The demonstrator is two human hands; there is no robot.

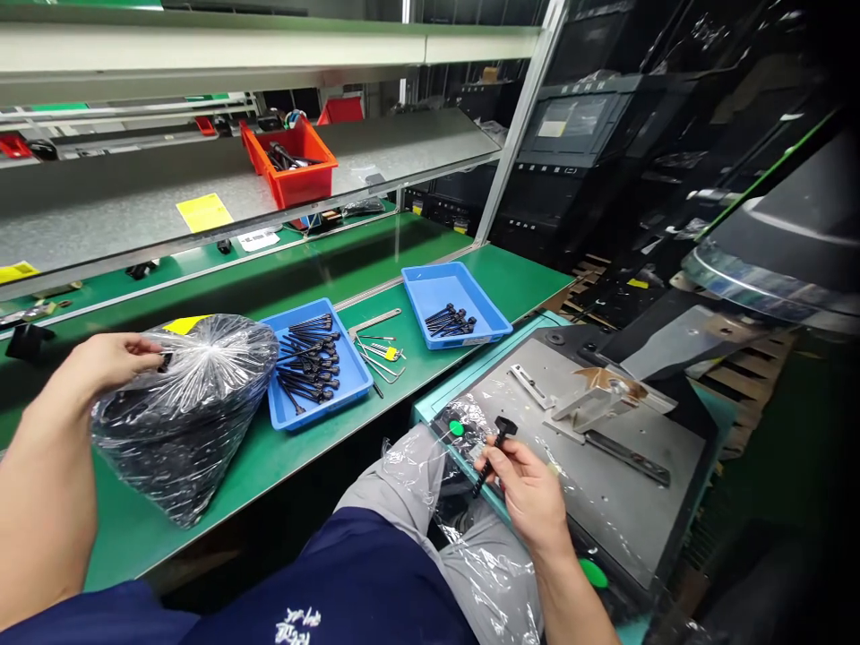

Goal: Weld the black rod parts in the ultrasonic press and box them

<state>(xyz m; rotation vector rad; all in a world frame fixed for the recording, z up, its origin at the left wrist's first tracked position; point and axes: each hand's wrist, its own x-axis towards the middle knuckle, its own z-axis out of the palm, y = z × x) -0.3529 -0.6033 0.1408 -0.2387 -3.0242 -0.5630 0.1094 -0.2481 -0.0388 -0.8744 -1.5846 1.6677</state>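
My right hand (528, 493) grips a black bolt-like part (501, 443) with a wide block-shaped head, held tilted with the head up, in front of the metal machine plate. At the left, my left hand (127, 363) has its fingertips pinched together by the neck of a clear plastic bag (221, 367) full of dark contents. Something small and black shows at those fingertips, too little to name. Beside the bag, a blue tray (363, 381) carries several black bolt-like parts (313, 358). Farther right, a second blue tray (420, 291) holds several more.
Hex keys (386, 358) and a metal wrench-like tool (376, 321) lie between the trays on the green bench (336, 457). A machine with a metal fixture (597, 403) and green buttons (592, 573) stands at the right. An orange bin (305, 188) sits on the shelf. Clear plastic drapes my lap.
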